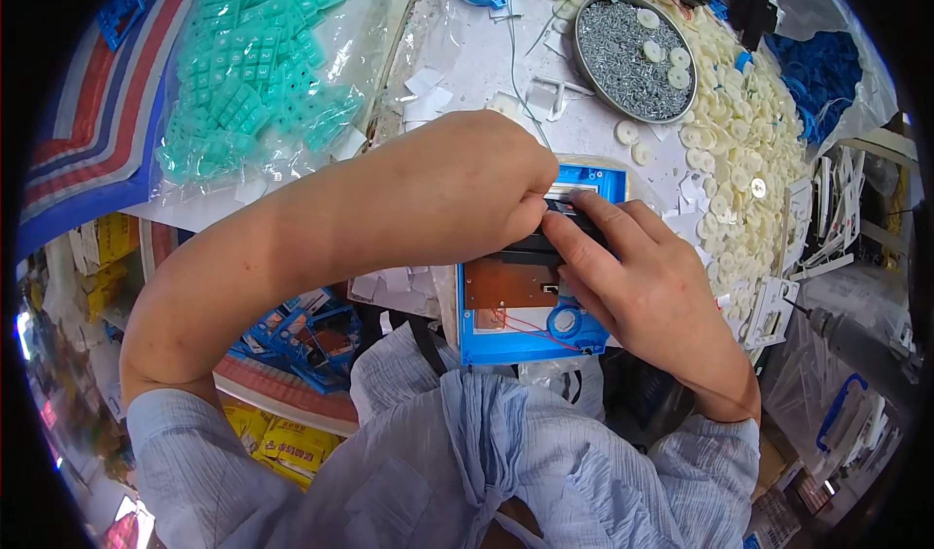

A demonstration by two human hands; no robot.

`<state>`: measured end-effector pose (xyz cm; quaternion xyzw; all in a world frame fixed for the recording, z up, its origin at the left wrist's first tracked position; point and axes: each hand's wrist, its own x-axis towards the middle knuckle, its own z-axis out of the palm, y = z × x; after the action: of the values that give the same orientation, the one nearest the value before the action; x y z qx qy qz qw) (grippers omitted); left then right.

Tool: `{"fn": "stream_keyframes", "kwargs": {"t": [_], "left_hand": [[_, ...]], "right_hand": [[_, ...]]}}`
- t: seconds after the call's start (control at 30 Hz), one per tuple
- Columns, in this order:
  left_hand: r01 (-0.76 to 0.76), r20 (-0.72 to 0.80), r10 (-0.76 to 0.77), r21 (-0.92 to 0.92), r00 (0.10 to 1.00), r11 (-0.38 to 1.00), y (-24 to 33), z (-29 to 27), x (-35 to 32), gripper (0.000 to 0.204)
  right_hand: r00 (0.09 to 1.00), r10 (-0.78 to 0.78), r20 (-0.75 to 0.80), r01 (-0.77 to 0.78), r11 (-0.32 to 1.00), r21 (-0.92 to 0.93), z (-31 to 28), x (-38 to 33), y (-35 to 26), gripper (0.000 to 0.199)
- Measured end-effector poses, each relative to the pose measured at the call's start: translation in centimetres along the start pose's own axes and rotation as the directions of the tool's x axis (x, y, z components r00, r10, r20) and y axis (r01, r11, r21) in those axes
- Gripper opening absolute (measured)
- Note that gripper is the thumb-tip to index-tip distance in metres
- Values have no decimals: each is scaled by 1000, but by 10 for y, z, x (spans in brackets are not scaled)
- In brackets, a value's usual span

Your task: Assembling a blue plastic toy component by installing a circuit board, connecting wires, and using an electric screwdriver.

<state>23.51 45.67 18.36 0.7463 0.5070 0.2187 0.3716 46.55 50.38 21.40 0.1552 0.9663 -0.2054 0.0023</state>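
Blue plastic casing (530, 345) sat at bench edge, against person's chest. Left hand (486, 175) and right hand (637, 282) both pinched shut on black strip (530, 249) over brown board (506, 286). Red wires (520, 323) (thin ones) looked easy to snag if fingers slipped.

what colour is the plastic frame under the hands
Bright blue frame, clearest in the head view.

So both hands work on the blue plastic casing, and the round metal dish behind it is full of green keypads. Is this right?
Not quite. In the head view both hands, left hand and right hand, do work on the blue plastic casing, but the round metal dish holds small grey screws. The green keypads lie in a clear bag.
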Motion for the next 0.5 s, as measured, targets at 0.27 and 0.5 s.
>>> {"fn": "stream_keyframes", "kwargs": {"t": [0.27,0.5], "left_hand": [[-158,-79,186,275,979,948,-18,-35,50,19],[-137,-17,192,639,981,757,-38,4,156,22]], "right_hand": [[986,13,-169,17,985,173,4,0,8,61],[985,84,-150,-55,981,186,6,-2,10,59]]}}
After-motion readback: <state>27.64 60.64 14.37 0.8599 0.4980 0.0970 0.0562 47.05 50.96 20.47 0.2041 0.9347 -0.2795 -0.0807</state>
